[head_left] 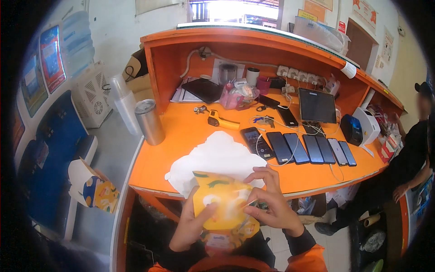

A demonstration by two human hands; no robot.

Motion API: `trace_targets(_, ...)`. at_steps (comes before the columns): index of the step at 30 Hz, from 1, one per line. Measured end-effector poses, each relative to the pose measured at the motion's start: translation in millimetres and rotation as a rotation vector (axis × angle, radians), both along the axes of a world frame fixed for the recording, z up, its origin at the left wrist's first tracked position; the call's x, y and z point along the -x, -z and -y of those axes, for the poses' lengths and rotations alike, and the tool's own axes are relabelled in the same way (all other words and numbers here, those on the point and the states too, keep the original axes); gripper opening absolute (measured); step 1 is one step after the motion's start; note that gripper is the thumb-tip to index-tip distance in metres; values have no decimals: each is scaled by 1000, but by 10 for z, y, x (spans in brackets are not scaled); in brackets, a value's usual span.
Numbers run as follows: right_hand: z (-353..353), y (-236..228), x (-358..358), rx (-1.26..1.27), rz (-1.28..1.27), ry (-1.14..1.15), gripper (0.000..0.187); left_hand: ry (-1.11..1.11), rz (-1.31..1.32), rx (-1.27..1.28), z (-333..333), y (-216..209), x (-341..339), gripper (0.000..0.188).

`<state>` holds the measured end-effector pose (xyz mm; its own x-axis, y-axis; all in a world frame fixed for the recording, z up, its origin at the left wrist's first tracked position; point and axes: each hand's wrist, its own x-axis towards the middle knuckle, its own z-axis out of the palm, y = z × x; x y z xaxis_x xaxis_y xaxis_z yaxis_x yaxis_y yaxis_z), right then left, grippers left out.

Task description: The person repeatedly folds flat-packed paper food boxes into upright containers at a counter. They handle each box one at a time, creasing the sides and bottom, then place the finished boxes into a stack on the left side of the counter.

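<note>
I hold a yellow printed card piece (pixel 220 185), partly folded, above my lap at the desk's front edge. My left hand (pixel 190 225) grips its left side, thumb lying across the print. At its right edge my right hand (pixel 277 212) is closed, thumb and index finger pinching the card, the other fingers curled above. Some of the print is blurred. Just beyond the card, a white sheet with wavy cut edges (pixel 222 152) lies on the orange desk (pixel 181 119). A folded card box with yellow and blue print (pixel 100 194) sits to the left, on the seating.
Several phones (pixel 312 148) lie in a row at the right, with cables across them. A tablet (pixel 318 105) stands behind. A yellow handheld thermometer (pixel 222 120) and a steel tumbler (pixel 149 122) are farther left. A person in dark clothes (pixel 398 167) stands at right.
</note>
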<state>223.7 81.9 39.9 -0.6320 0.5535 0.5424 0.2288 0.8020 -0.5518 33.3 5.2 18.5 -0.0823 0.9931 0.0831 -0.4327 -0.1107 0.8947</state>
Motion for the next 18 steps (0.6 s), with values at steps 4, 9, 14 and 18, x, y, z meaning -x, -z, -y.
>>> trace_targets(4,30,2,29,13,-76,25,15,-177,-239,-103,82,-101,-112,30)
trace_targets(9,-5,56,34,179,-232,-86,17,-167,-359,-151,85,15,-143,28)
trace_targets(14,-43,62,17,243,-281,-201,21,-202,-290,-143,102,16,-201,26)
trace_targets(18,-59,62,5,211,-272,-212,21,-202,-298,-159,107,51,-204,27)
